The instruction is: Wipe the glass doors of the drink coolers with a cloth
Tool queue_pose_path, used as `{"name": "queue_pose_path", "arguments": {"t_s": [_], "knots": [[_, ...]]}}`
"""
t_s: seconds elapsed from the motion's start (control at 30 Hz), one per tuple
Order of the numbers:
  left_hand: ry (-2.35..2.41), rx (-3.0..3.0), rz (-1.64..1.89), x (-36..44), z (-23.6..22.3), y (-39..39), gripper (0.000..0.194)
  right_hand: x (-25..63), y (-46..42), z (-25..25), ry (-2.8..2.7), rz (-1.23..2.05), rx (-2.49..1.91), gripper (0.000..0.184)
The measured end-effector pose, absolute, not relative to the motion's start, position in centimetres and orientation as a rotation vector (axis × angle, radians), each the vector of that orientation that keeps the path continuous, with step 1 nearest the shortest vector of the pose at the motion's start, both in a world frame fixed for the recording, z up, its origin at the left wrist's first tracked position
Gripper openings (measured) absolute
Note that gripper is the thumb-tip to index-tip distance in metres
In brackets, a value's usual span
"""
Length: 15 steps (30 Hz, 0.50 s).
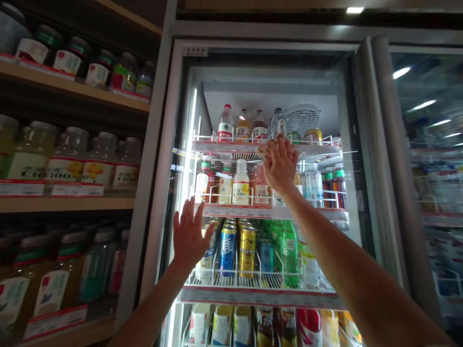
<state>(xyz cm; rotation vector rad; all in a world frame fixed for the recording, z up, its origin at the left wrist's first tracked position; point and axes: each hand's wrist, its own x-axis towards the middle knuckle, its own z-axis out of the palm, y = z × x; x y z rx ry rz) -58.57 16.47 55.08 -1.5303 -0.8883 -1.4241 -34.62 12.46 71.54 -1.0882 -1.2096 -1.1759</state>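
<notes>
My right hand [280,164] reaches up to the middle of a glass fridge door [267,72]. Under its fingers a bunched beige cloth [262,150] lies against the glass, mostly covered by the hand. Lower and to the left, my left hand [191,236] is open, with its fingers spread and the palm toward the door near its left edge; whether it touches the glass I cannot tell. Behind the glass stand drinks on wire shelves: a white-capped bottle [240,183], a blue can [227,250], a gold can [248,251] and a green bottle [290,253].
Wooden shelves [72,205] with several juice bottles [67,152] flank the fridge on the left. A long vertical metal handle [388,159] runs down the door's right side. Beyond it, a second glass door [427,144] reflects ceiling lights.
</notes>
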Motion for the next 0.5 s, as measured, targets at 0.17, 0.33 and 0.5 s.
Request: {"name": "queue_pose_path", "arguments": {"t_s": [0.17, 0.33, 0.5], "knots": [[-0.92, -1.513, -1.379, -61.1, 53.5, 16.0, 0.056, -40.4, 12.5, 65.5, -1.746, -1.364, -0.922, 0.044], [-0.957, -1.488, -1.406, -63.5, 52.8, 15.5, 0.054, -43.3, 13.2, 67.8, -1.769, -1.327, -0.864, 0.041], [-1.026, -1.455, -1.398, -64.8, 51.9, 15.0, 0.053, -46.7, 13.9, 71.6, -1.737, -1.254, -0.906, 0.042]]}}
